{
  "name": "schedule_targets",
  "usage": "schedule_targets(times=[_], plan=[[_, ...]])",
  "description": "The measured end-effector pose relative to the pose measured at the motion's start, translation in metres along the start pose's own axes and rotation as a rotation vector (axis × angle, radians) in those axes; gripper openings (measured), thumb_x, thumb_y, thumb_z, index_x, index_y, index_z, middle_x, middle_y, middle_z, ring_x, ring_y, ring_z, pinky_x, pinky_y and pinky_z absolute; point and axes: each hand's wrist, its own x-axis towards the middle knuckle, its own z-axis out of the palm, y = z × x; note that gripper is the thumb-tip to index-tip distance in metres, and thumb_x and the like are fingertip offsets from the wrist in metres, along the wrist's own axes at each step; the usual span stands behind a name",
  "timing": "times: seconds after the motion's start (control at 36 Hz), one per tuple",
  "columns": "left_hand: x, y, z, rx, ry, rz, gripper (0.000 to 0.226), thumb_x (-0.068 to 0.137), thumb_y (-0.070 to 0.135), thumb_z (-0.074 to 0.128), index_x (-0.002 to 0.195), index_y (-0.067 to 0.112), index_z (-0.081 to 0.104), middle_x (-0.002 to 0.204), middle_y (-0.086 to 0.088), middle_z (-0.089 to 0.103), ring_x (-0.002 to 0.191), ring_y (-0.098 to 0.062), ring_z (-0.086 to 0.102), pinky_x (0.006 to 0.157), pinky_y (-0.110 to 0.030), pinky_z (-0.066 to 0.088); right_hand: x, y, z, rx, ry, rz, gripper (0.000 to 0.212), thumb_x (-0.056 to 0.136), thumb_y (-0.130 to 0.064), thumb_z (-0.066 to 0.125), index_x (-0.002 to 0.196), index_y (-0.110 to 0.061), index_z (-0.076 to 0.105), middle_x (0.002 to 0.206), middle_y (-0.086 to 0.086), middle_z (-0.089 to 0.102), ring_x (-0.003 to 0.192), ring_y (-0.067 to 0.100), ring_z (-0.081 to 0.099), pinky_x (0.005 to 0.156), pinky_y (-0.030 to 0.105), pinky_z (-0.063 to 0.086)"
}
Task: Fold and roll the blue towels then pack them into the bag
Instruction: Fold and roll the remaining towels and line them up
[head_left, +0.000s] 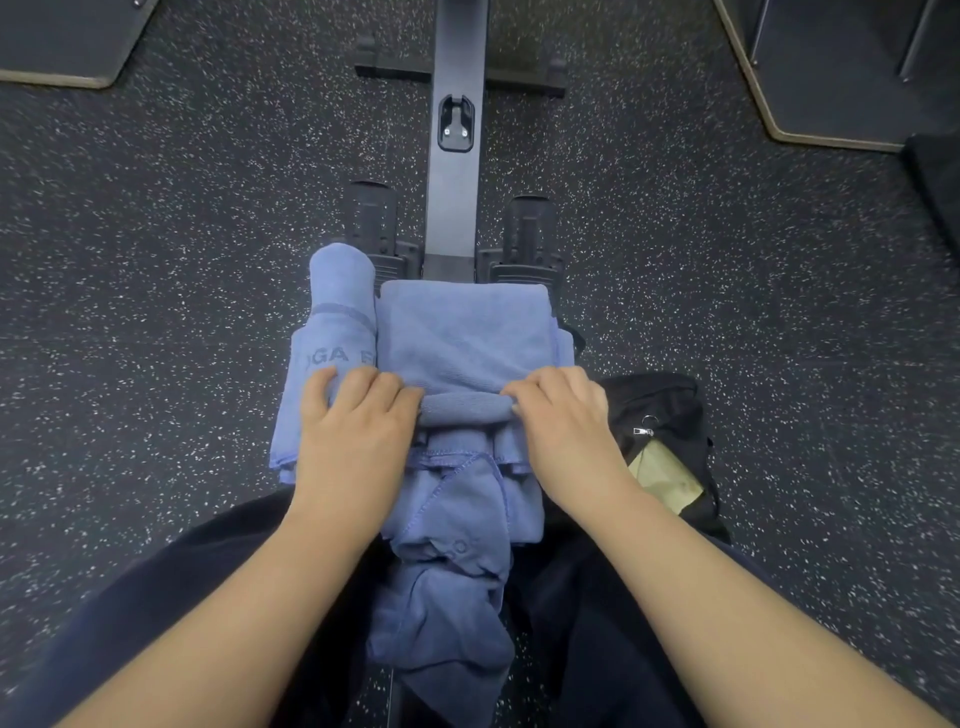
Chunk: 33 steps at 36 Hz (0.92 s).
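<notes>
While both hands, left hand (353, 415) and right hand (566, 415), pinch one half-rolled towel (462, 332), one rolled towel (340, 291) lies beside.

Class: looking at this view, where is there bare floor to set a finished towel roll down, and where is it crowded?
Bare speckled floor lies left of the rolled towel, and more beyond the black bag on the right. The middle is crowded: both hands, the folded towel, and the machine rail.

A folded blue towel (462, 332) is laid flat at the centre of the frame, its near edge curled into a short roll. A finished rolled towel (340, 291) is set just to its left. More loose blue towels (447, 561) are draped below. An open black bag (660, 441) is seen at centre right.
</notes>
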Motion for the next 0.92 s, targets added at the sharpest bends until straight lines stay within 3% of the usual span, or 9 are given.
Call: schedule_targets(times=[0.25,0.39,0.47,0.64,0.72,0.83,0.92], plan=[[0.016,0.004,-0.014,0.050,-0.116,-0.044,0.018,0.059,-0.001,0.054,0.069,0.015,0.055,0.055,0.001,0.046,0.072,-0.026,0.057,0.096,-0.048,0.022,0.004,-0.005,0.002,-0.082,0.098,0.053,0.027,0.064,-0.003,0.055,0.086,-0.015,0.065,0.086,0.006,0.051,0.084,0.023,0.034,0.077,0.034,0.026],[0.021,0.002,-0.013,0.017,-0.115,-0.061,0.019,0.062,0.002,0.054,0.072,0.016,0.062,0.072,-0.002,0.055,0.077,-0.028,0.057,0.092,-0.046,0.021,0.008,-0.008,0.001,-0.140,0.145,0.053,0.022,0.069,-0.005,0.055,0.084,-0.015,0.067,0.082,0.006,0.050,0.079,0.022,0.031,0.069,0.033,0.025],[0.021,0.001,-0.012,-0.015,-0.066,-0.031,0.019,0.062,0.000,0.056,0.071,0.017,0.060,0.074,-0.002,0.055,0.075,-0.026,0.057,0.089,-0.043,0.023,0.008,-0.008,-0.003,-0.088,0.175,0.010,0.024,0.069,-0.006,0.060,0.090,-0.014,0.069,0.081,0.006,0.051,0.079,0.022,0.033,0.067,0.033,0.035],[0.015,0.004,-0.006,-0.038,-0.056,0.012,0.019,0.069,0.003,0.049,0.073,0.016,0.062,0.073,0.000,0.055,0.076,-0.025,0.060,0.088,-0.042,0.025,0.008,-0.014,-0.008,0.079,0.120,-0.074,0.028,0.069,-0.008,0.033,0.078,-0.009,0.059,0.080,0.007,0.053,0.076,0.019,0.034,0.062,0.031,0.030],[0.014,0.007,-0.004,-0.004,-0.053,0.010,0.015,0.072,0.005,0.054,0.076,0.017,0.063,0.075,0.000,0.055,0.075,-0.025,0.059,0.087,-0.041,0.027,0.007,-0.012,-0.005,0.057,0.138,-0.048,0.027,0.069,-0.008,0.035,0.079,-0.009,0.060,0.082,0.007,0.055,0.077,0.019,0.036,0.063,0.029,0.030],[0.012,0.009,0.000,0.032,-0.106,0.013,0.009,0.080,0.024,0.055,0.081,0.016,0.060,0.081,-0.003,0.056,0.081,-0.026,0.056,0.089,-0.045,0.031,0.007,-0.011,0.000,0.046,0.180,-0.024,0.023,0.069,-0.010,0.038,0.080,-0.009,0.058,0.083,0.007,0.056,0.079,0.021,0.039,0.069,0.030,0.036],[0.010,0.008,0.002,0.063,-0.133,0.031,0.014,0.075,0.019,0.067,0.084,0.015,0.058,0.085,-0.004,0.055,0.084,-0.027,0.053,0.089,-0.045,0.030,0.006,-0.012,0.003,0.002,0.201,-0.003,0.018,0.070,-0.015,0.048,0.085,-0.011,0.056,0.087,0.005,0.057,0.083,0.022,0.041,0.073,0.032,0.037]])
